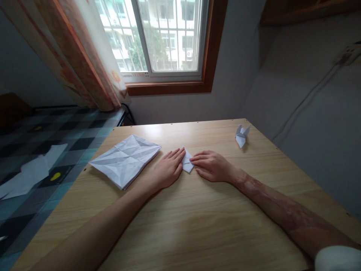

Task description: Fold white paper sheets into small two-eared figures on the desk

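A small folded piece of white paper (187,164) lies flat on the wooden table between my hands. My left hand (169,168) rests on its left side, fingers stretched out and lying flat over that edge. From the right, my right hand (211,165) touches the paper with its fingertips, the fingers extended and low over the tabletop. Part of the paper is hidden under the fingers of both hands. To the left of my left hand sits a stack of creased white paper sheets (126,158).
A folded white paper figure (241,136) with two pointed flaps stands at the table's (169,233) back right. Loose white paper (34,173) lies on the checkered bed (17,218) at left. A window (169,41) and a curtain (81,52) are behind, and a cable (304,99) hangs on the right wall.
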{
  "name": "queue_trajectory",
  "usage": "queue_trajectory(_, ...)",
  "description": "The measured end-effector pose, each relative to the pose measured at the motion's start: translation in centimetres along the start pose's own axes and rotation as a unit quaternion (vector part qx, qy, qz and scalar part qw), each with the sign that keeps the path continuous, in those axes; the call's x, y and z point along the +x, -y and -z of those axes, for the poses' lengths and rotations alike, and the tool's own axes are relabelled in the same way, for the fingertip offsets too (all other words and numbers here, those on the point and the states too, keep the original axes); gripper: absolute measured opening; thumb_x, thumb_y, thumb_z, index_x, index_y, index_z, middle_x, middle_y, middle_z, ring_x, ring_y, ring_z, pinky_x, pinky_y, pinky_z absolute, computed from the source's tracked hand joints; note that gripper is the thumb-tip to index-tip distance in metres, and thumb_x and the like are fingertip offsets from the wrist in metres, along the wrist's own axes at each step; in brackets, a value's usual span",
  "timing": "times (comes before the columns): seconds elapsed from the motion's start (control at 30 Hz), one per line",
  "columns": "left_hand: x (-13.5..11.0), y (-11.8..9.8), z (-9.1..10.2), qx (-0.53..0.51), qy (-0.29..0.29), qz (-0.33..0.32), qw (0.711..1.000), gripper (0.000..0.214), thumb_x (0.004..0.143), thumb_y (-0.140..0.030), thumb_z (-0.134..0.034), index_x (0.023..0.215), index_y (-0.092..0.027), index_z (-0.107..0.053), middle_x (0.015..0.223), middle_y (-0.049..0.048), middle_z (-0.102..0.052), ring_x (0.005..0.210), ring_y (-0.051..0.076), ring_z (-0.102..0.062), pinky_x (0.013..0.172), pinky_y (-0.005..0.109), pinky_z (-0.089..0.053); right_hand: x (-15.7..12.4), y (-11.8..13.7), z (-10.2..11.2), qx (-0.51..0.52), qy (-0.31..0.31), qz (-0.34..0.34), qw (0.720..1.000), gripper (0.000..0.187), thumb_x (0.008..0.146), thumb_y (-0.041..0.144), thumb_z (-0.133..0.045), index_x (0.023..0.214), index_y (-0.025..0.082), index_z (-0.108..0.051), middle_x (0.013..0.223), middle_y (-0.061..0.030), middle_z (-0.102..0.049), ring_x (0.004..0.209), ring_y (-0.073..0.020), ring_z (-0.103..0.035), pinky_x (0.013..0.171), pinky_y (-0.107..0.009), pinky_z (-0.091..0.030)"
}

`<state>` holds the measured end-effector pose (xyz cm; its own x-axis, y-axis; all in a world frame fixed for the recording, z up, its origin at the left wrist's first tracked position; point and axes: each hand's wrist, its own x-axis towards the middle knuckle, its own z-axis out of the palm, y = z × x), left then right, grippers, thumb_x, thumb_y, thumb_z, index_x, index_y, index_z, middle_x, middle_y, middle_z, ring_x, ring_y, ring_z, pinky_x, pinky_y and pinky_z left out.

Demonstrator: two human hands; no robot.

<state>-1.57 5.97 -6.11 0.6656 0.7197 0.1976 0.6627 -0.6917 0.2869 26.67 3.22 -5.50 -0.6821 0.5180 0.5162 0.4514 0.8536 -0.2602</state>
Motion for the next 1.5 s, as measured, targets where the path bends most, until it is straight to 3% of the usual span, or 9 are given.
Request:
queue_trajectory(0.2, 0.3, -0.2, 0.6, 0.012, 0.024, 0.009, 1.000, 0.060, 0.111, -0.037, -0.045, 0.167, -0.016, -0.050, 0.181, 0.0134, -0.038, 0.170, 0.030, -0.035, 0.140, 0.052, -0.028, 0.1, 0.3, 0.1, -0.006, 0.015, -0.012, 1.000, 0.045, 0.102, 0.027, -0.071, 0.146, 0.023, -0.072, 0.147, -0.0115, -0.076, 0.136, -0.0317, -0.072, 0.118, -0.052, -0.059)
queue_trajectory(0.4, 0.5, -0.2, 1.1, -0.004, 0.003, 0.006, 1.000, 0.053, 0.109, -0.040, -0.052, 0.157, -0.019, -0.060, 0.178, 0.0144, -0.044, 0.168, 0.032, -0.039, 0.137, 0.055, -0.036, 0.1, 0.3, 0.1, 0.007, 0.019, -0.010, 1.000, 0.050, 0.102, 0.028, -0.072, 0.151, 0.025, -0.069, 0.151, -0.0115, -0.074, 0.140, -0.0313, -0.069, 0.121, -0.052, -0.057)
queue_trajectory(0.67, 0.2, -0.1, 2.2, -0.004, -0.010, -0.039, 0.999, 0.048, 0.103, -0.039, -0.062, 0.148, -0.025, -0.066, 0.168, 0.0102, -0.059, 0.153, 0.034, -0.055, 0.130, 0.054, -0.045, 0.3, 0.5, 0.1, -0.015, 0.020, 0.000, 1.000, 0.040, 0.101, 0.037, -0.077, 0.140, 0.027, -0.076, 0.141, -0.0092, -0.079, 0.131, -0.0316, -0.073, 0.113, -0.051, -0.060)
queue_trajectory(0.83, -0.1, -0.4, 3.0, -0.014, -0.005, -0.070, 0.997, 0.059, 0.102, -0.050, -0.067, 0.155, -0.022, -0.062, 0.167, 0.0151, -0.058, 0.156, 0.037, -0.052, 0.131, 0.058, -0.042, 0.4, 0.6, 0.2, -0.036, 0.016, 0.000, 0.999, 0.036, 0.103, 0.043, -0.077, 0.133, 0.025, -0.077, 0.136, -0.0094, -0.081, 0.127, -0.0313, -0.075, 0.110, -0.051, -0.061)
queue_trajectory(1.0, -0.2, -0.8, 3.4, -0.066, -0.013, -0.132, 0.989, 0.055, 0.097, -0.049, -0.076, 0.148, -0.028, -0.068, 0.152, 0.0116, -0.069, 0.142, 0.033, -0.064, 0.121, 0.050, -0.054, 0.3, 0.4, -0.1, -0.052, 0.007, -0.008, 0.999, 0.028, 0.104, 0.043, -0.076, 0.126, 0.026, -0.078, 0.131, -0.0084, -0.083, 0.119, -0.0306, -0.077, 0.103, -0.050, -0.062)
queue_trajectory(1.1, -0.1, -0.6, 3.3, -0.085, -0.021, -0.128, 0.988, 0.044, 0.097, -0.052, -0.079, 0.135, -0.030, -0.077, 0.140, 0.0095, -0.077, 0.128, 0.031, -0.072, 0.114, 0.046, -0.059, 0.2, 0.2, -0.3, -0.064, 0.004, -0.007, 0.998, 0.028, 0.103, 0.043, -0.077, 0.125, 0.025, -0.078, 0.130, -0.0082, -0.084, 0.117, -0.0312, -0.077, 0.101, -0.050, -0.061)
queue_trajectory(1.33, 0.1, 0.4, 2.5, -0.059, -0.060, -0.192, 0.978, 0.029, 0.108, -0.046, -0.071, 0.124, -0.025, -0.081, 0.129, 0.0079, -0.083, 0.112, 0.025, -0.080, 0.099, 0.036, -0.063, 0.3, 0.5, 0.0, -0.051, -0.001, 0.012, 0.999, 0.031, 0.102, 0.043, -0.078, 0.125, 0.023, -0.076, 0.132, -0.0097, -0.083, 0.115, -0.0312, -0.076, 0.102, -0.050, -0.060)
queue_trajectory(1.5, 0.0, -0.1, 2.5, -0.065, -0.096, -0.204, 0.972, 0.021, 0.112, -0.032, -0.063, 0.109, -0.023, -0.082, 0.114, 0.0067, -0.084, 0.102, 0.021, -0.080, 0.093, 0.032, -0.062, 0.3, 0.2, -0.4, -0.056, -0.026, 0.016, 0.998, 0.012, 0.108, 0.024, -0.068, 0.114, 0.025, -0.078, 0.120, -0.0050, -0.085, 0.103, -0.0255, -0.077, 0.096, -0.045, -0.060)
